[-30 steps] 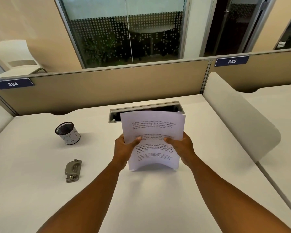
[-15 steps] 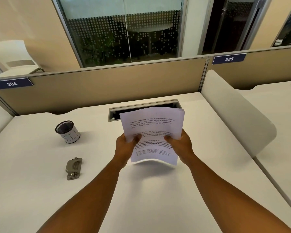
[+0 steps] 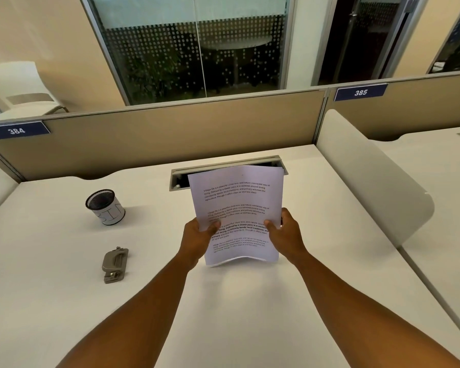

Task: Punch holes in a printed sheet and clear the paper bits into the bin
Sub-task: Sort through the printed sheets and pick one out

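A thin stack of printed sheets stands nearly upright over the middle of the white desk. My left hand grips its left edge with the thumb on the front. My right hand grips its right edge the same way. The lower edge of the sheets bows just above or on the desktop. A grey metal hole punch lies flat on the desk to the left, apart from both hands. A small black mesh bin wrapped in white paper stands behind the punch.
A cable slot with a raised lid sits in the desk behind the sheets. A beige partition closes the back. A white rounded divider bounds the right side, with another desk beyond it.
The sheets dipped about half a second ago and now stand higher and more upright, with the lower edge back down near the desk. Both hands keep their grip.
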`<state>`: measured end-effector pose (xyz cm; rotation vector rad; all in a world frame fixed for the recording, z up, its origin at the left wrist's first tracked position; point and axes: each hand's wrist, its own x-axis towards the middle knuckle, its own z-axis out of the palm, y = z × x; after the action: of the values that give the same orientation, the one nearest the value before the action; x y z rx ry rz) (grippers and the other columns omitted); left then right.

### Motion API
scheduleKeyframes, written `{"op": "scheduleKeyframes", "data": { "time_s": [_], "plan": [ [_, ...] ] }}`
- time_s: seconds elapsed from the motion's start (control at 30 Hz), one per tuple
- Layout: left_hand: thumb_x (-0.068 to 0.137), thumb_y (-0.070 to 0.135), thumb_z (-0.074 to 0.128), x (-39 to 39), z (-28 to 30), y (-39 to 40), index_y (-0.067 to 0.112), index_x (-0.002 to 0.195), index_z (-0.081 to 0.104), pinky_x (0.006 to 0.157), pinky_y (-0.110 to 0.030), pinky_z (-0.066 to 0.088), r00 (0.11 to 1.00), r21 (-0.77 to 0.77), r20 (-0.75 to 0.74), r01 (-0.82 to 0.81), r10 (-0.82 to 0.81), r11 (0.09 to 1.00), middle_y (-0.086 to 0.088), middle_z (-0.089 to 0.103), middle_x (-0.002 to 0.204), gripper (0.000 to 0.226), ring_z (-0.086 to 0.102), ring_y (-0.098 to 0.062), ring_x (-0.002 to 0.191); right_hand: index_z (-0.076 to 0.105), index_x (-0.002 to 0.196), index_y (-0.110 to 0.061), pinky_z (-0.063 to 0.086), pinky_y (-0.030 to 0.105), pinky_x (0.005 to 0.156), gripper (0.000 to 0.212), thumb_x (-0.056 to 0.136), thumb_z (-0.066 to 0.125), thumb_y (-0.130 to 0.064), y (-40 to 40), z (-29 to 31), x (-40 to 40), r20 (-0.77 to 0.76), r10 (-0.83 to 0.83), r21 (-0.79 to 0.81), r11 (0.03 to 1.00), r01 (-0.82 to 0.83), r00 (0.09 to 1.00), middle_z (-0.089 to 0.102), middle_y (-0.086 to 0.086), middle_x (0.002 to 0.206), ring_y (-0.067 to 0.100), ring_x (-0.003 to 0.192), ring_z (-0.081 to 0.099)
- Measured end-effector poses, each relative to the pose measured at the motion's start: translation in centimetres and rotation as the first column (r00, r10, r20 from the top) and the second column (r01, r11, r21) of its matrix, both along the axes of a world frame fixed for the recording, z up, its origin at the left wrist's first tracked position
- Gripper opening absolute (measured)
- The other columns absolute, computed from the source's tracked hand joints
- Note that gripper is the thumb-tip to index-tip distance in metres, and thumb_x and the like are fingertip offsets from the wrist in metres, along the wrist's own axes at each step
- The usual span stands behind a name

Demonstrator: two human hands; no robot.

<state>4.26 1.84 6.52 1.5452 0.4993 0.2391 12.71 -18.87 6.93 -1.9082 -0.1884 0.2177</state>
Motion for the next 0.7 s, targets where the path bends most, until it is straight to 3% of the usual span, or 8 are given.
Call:
{"op": "scheduleKeyframes", "data": {
  "time_s": [0.27, 0.5, 0.63, 0.7],
  "plan": [
    [0.092, 0.014, 0.067, -0.28, -0.16, 0.07, 0.020, 0.114, 0.065, 0.069, -0.023, 0.058, 1.000, -0.006, -0.012, -0.015, 0.015, 1.000, 0.007, 0.072, 0.104, 0.023, 0.069, -0.017, 0.093, 0.050, 0.117, -0.011, 0.052, 0.031, 0.084, 0.026, 0.093, 0.059, -0.012, -0.13, -0.24, -0.20, -0.016, 0.007, -0.010, 1.000, -0.007, 1.000, 0.062, 0.008, 0.119, 0.025, 0.102, 0.060],
    [0.092, 0.016, 0.068, 0.18, 0.37, 0.21, 0.024, 0.108, 0.067, 0.075, -0.030, 0.058, 1.000, 0.007, 0.009, -0.021, 0.021, 1.000, 0.004, 0.074, 0.104, 0.017, 0.071, -0.019, 0.092, 0.051, 0.116, -0.011, 0.054, 0.036, 0.090, 0.026, 0.092, 0.060, -0.011, -0.15, 0.59, 0.03, 0.019, -0.012, 0.003, 1.000, 0.012, 1.000, 0.063, 0.008, 0.118, 0.025, 0.101, 0.060],
    [0.091, 0.015, 0.068, -0.09, 0.14, 0.18, 0.021, 0.112, 0.065, 0.067, -0.021, 0.057, 1.000, 0.010, -0.002, -0.008, 0.008, 1.000, 0.007, 0.072, 0.104, 0.022, 0.069, -0.014, 0.091, 0.051, 0.115, -0.011, 0.054, 0.039, 0.092, 0.026, 0.091, 0.062, -0.013, -0.51, 0.15, 0.01, 0.005, -0.007, -0.033, 0.999, 0.007, 1.000, 0.063, 0.008, 0.120, 0.026, 0.104, 0.060],
    [0.092, 0.015, 0.067, -0.20, -0.07, 0.39, 0.020, 0.114, 0.064, 0.074, -0.025, 0.058, 1.000, 0.022, -0.013, -0.005, 0.005, 1.000, 0.006, 0.071, 0.105, 0.023, 0.068, -0.015, 0.093, 0.052, 0.114, -0.010, 0.053, 0.037, 0.090, 0.025, 0.091, 0.062, -0.012, -0.66, -0.05, -0.10, 0.007, -0.004, -0.044, 0.999, 0.004, 1.000, 0.063, 0.008, 0.121, 0.025, 0.102, 0.060]
  ]
}}
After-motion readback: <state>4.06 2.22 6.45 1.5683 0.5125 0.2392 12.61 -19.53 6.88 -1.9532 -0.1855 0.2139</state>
